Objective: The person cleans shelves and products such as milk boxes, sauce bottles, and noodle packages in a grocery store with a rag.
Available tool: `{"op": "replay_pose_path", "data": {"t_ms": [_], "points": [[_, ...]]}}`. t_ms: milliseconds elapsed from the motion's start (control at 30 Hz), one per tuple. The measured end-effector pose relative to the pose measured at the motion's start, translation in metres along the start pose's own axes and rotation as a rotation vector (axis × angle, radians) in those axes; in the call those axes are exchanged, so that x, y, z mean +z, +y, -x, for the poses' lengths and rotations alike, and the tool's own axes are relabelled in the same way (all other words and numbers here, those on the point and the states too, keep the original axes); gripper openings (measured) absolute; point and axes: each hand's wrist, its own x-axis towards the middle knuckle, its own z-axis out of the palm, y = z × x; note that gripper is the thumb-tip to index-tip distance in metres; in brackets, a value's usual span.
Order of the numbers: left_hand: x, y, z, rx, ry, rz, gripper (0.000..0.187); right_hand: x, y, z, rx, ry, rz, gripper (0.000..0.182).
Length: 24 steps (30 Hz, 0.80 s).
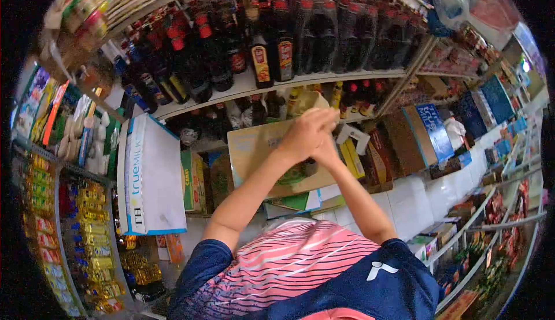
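Note:
My left hand (302, 136) and my right hand (325, 145) are pressed together in front of me, the left lying over the right. The fingers of both are closed, and whatever is between the palms, if anything, is hidden. Under them stands an open brown cardboard box (248, 147), with something green low inside it. A pale, cream-coloured object (312, 101) shows just behind my fingertips; its kind cannot be made out.
Dark sauce bottles (261, 60) crowd the shelf (231, 93) ahead. A white milk carton box (153, 175) stands at left, a blue and brown milk box (430, 132) at right. Yellow oil bottles (95, 233) fill the left rack. Wire racks (491, 216) line the right side.

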Motion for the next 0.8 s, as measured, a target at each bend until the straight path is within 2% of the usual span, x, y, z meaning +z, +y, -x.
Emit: {"op": "replay_pose_path", "data": {"t_ms": [67,133,167,233,300,367,467,567,700,767,800], "points": [[0.012,-0.002,0.01,0.065,-0.058,0.003,0.03,-0.003,0.003,0.012,-0.021,0.097,0.029,0.046],[0.013,0.009,0.014,0.125,-0.068,0.001,0.031,-0.009,0.006,0.024,0.124,0.08,-0.092,0.041],[0.014,0.008,0.016,0.128,-0.081,0.011,0.031,-0.008,0.012,0.029,0.132,0.095,-0.091,0.041],[0.015,0.003,0.019,0.077,-0.057,0.059,0.026,-0.001,0.037,0.038,0.035,0.167,0.095,0.04],[0.021,0.003,0.021,0.107,-0.011,0.091,0.025,0.001,0.061,0.041,0.063,0.15,0.063,0.043],[0.025,0.006,0.025,0.049,0.107,0.17,0.027,0.002,0.073,0.044,0.081,0.166,0.092,0.048],[0.031,0.005,0.034,0.015,0.204,0.237,0.029,0.001,0.053,0.042,0.07,0.198,0.039,0.052],[0.039,-0.003,0.052,0.1,0.279,0.063,0.032,0.002,0.061,0.041,0.125,0.166,0.01,0.052],[0.026,0.003,0.052,0.085,0.259,0.047,0.03,0.002,0.057,0.04,0.05,0.202,0.01,0.053],[0.016,0.0,0.037,0.19,0.094,-0.102,0.023,0.001,0.058,0.039,-0.067,0.211,0.093,0.052],[0.01,0.002,0.024,0.185,0.094,-0.102,0.023,-0.001,0.052,0.037,-0.063,0.209,0.092,0.052]]}}
